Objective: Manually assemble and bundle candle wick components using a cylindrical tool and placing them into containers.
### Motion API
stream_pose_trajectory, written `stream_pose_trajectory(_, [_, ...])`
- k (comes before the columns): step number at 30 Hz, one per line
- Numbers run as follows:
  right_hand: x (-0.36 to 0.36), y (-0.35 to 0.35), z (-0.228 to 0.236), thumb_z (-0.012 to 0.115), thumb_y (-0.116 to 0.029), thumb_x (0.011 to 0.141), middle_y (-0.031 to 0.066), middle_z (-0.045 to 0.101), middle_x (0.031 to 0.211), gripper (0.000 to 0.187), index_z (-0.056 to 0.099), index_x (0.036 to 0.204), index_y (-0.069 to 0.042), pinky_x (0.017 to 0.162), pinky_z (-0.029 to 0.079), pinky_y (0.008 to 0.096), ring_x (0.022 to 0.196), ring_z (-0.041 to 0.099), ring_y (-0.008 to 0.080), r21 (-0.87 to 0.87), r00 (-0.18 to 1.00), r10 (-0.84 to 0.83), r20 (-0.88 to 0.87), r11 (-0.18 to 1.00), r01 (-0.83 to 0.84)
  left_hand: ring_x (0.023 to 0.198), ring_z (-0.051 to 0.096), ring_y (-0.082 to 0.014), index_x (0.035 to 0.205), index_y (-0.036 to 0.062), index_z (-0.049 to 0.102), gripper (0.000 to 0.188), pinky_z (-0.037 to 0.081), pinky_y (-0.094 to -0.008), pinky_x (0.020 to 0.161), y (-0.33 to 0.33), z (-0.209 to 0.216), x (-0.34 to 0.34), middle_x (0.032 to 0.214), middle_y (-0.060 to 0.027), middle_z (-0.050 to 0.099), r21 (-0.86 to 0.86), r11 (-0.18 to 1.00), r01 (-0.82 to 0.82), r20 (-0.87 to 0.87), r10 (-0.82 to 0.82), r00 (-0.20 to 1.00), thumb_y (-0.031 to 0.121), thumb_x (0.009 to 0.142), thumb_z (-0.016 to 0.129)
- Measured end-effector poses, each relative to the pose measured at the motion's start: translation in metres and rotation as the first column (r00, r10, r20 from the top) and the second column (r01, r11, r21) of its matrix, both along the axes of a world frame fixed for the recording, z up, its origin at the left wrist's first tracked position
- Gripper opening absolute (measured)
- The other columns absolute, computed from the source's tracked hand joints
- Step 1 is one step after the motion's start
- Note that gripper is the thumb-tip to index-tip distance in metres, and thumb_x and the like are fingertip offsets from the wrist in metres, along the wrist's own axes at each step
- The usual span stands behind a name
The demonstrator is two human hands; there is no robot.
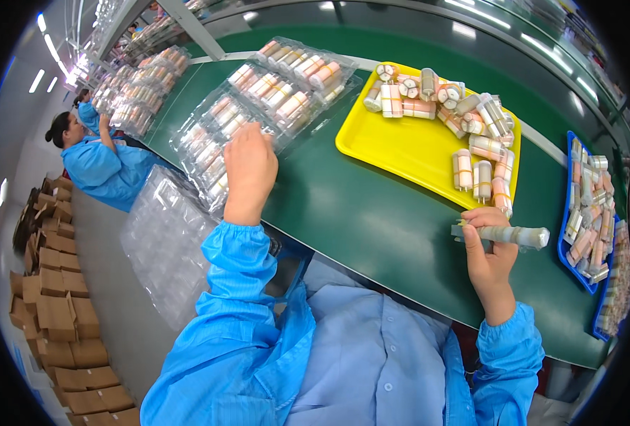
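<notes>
My right hand (491, 255), at the near edge of the yellow tray (393, 156), is closed around a long, pale, translucent cylinder (517, 236). Its kind is not clear. Banded bundles of small pink, white and grey cylinders (463, 170) fill the tray's far and right sides. On the left, my left hand (251, 170) is over a clear plastic blister tray (219, 135) whose pockets contain similar cylinders. Its fingers are curled together, with the tips hidden, so what they hold cannot be made out. Behind it lies another filled blister tray (279, 82).
A blue tray (566, 234) heaped with more cylinders stands at the right, with another beside it. Clear empty blister trays (169, 241) are stacked left of my left arm. Far left, a co-worker (109, 163) sits beside piled filled trays (144, 85). Cardboard boxes (59, 316) line the floor.
</notes>
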State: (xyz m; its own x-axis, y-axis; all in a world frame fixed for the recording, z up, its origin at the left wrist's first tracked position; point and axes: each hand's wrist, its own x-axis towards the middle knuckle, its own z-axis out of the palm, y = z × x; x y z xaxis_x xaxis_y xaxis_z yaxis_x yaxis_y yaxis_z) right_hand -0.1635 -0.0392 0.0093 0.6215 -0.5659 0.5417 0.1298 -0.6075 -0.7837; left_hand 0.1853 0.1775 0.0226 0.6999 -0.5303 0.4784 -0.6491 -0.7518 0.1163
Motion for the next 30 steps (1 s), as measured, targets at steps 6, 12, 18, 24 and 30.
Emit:
stream_pose_trajectory(6, [0.004,0.0,0.002,0.075,0.0,0.087,0.0134,0.068,0.097,0.013,0.064,0.094,0.0,0.08,0.054,0.0371,0.091,0.067,0.026,-0.031,0.999,0.037,0.018,0.999,-0.036,0.109,0.063,-0.0406,0.122,-0.001,0.061,0.027,0.051,-0.0489,0.095,-0.078,0.016,-0.04,0.116,-0.022,0.067,-0.149,0.909,0.39,0.345,-0.322,0.882,0.009,0.097,0.058])
stream_pose_trajectory(12, [0.004,-0.005,0.002,0.076,0.0,0.086,0.0147,0.068,0.093,0.013,0.064,0.091,0.0,0.076,0.055,0.0371,0.086,0.068,0.0274,-0.068,1.0,0.007,0.006,0.998,-0.007,0.103,0.062,-0.0399,0.121,-0.0013,0.06,0.038,0.052,-0.0467,0.087,-0.186,-0.003,-0.061,0.113,-0.0201,0.068,-0.264,0.889,0.375,0.026,-0.382,0.924,0.022,0.092,0.071])
stream_pose_trajectory(18, [0.006,-0.008,0.005,0.077,0.0,0.084,0.015,0.07,0.091,0.016,0.063,0.092,-0.002,0.074,0.055,0.038,0.084,0.069,0.0288,-0.093,0.999,0.021,0.033,0.996,-0.018,0.102,0.06,-0.037,0.129,-0.0017,0.058,0.051,0.051,-0.045,0.088,-0.201,-0.026,-0.038,0.112,-0.0175,0.062,-0.302,0.883,0.359,0.037,-0.365,0.93,0.024,0.088,0.074])
stream_pose_trajectory(24, [0.006,-0.008,0.0,0.077,0.0,0.083,0.0142,0.069,0.09,0.02,0.062,0.096,-0.004,0.073,0.056,0.0391,0.081,0.069,0.0289,-0.102,0.994,0.045,0.103,0.994,-0.034,0.107,0.061,-0.0349,0.122,0.0027,0.065,0.05,0.049,-0.0428,0.094,-0.177,-0.022,-0.042,0.11,-0.0169,0.062,-0.437,0.827,0.353,-0.19,-0.469,0.862,0.027,0.08,0.079])
stream_pose_trajectory(30, [-0.001,-0.017,-0.002,0.077,-0.011,0.088,0.0105,0.067,0.087,0.017,0.063,0.095,-0.005,0.07,0.054,0.036,0.077,0.068,0.025,-0.053,0.998,-0.046,0.039,0.997,0.048,0.096,0.06,-0.0182,0.114,0.0014,0.065,0.039,0.05,-0.0295,0.085,-0.135,0.005,-0.11,0.104,-0.0055,0.058,-0.722,0.555,0.413,-0.158,-0.713,0.683,0.012,0.081,0.083])
